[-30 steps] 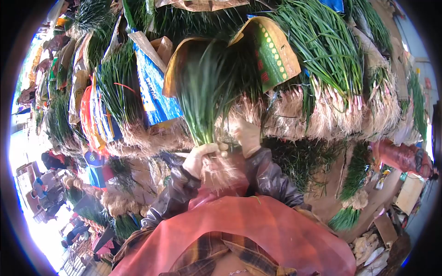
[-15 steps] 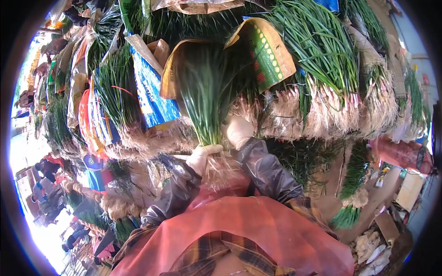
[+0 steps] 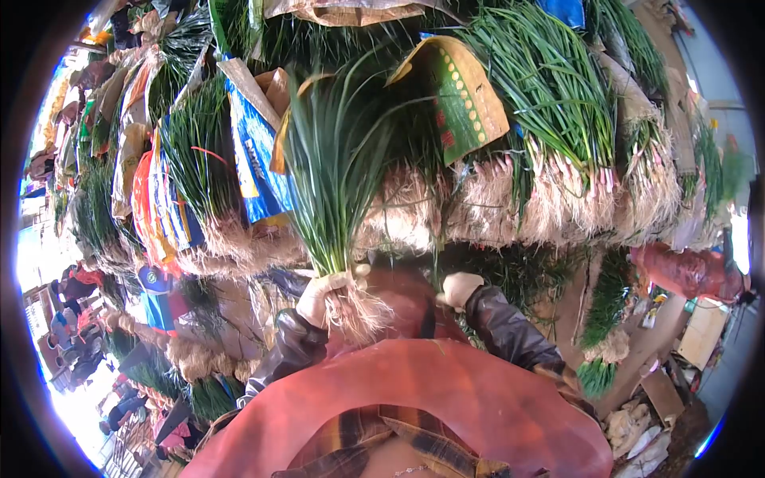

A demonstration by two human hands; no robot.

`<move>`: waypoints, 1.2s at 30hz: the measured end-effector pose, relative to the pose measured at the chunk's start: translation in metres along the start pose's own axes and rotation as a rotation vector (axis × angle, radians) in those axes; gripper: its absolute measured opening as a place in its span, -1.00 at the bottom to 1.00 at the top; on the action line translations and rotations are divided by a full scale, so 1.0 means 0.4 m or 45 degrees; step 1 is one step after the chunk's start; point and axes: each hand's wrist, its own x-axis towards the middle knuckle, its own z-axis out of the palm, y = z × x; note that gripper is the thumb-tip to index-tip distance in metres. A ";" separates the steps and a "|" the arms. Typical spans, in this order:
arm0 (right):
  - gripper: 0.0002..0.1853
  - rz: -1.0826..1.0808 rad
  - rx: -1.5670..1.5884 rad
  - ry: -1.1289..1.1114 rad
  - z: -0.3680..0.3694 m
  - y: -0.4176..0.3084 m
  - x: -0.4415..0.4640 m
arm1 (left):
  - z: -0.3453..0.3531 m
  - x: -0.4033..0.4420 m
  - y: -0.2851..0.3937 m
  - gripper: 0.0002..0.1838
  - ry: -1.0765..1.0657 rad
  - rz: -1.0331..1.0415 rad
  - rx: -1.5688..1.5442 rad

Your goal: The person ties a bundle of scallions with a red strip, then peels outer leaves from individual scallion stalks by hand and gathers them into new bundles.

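Observation:
My left hand (image 3: 325, 298), in a pale glove, is closed around the base of a bunch of green onions (image 3: 327, 183). The long green leaves fan upward, and the pale stringy roots (image 3: 357, 312) hang below my fingers. My right hand (image 3: 460, 290), also gloved, is apart from the bunch, to its right in front of the red apron (image 3: 430, 382). Its fingers are pressed together; a thin green strand seems to hang above them, but what they hold is too small to make out.
Piled green onions (image 3: 550, 95) with roots facing me line the bench beyond my hands. A yellow-green sheet (image 3: 466, 99) and a blue bag (image 3: 259, 159) lie among them. More bundles (image 3: 602, 319) lie low at right. A person in red (image 3: 689, 271) is at far right.
My right hand has left the bunch and moved down and to the right. My left hand has shifted left and slightly down with the bunch.

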 end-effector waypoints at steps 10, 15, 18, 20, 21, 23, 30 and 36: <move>-0.62 0.474 0.176 0.970 -0.397 -0.050 0.257 | -0.021 0.052 -0.061 -0.73 -0.797 -0.028 -0.406; -0.81 -0.274 1.873 0.473 -0.348 -0.099 0.098 | 0.013 0.024 -0.025 -0.58 -0.437 0.116 -0.268; -0.77 -0.457 1.858 0.379 -0.274 -0.175 0.044 | -0.033 0.092 -0.035 -0.73 -0.063 -0.127 0.038; -0.76 -0.503 1.214 0.680 -0.246 -0.238 0.057 | 0.037 0.110 -0.033 -0.82 -0.006 -0.091 0.159; -0.76 -0.374 1.107 0.984 -0.236 -0.272 0.039 | 0.056 0.125 -0.044 -0.83 0.082 -0.091 0.142; -0.80 -0.164 0.733 1.144 -0.219 -0.282 0.034 | 0.076 0.131 -0.038 -0.82 0.164 -0.065 0.159; -0.67 0.463 0.089 0.650 -0.029 0.098 0.083 | 0.058 0.079 -0.029 -0.58 0.012 -0.038 0.093; -0.71 0.151 0.353 1.502 -0.135 -0.051 -0.009 | 0.002 0.090 -0.039 -0.66 -0.140 -0.158 -0.076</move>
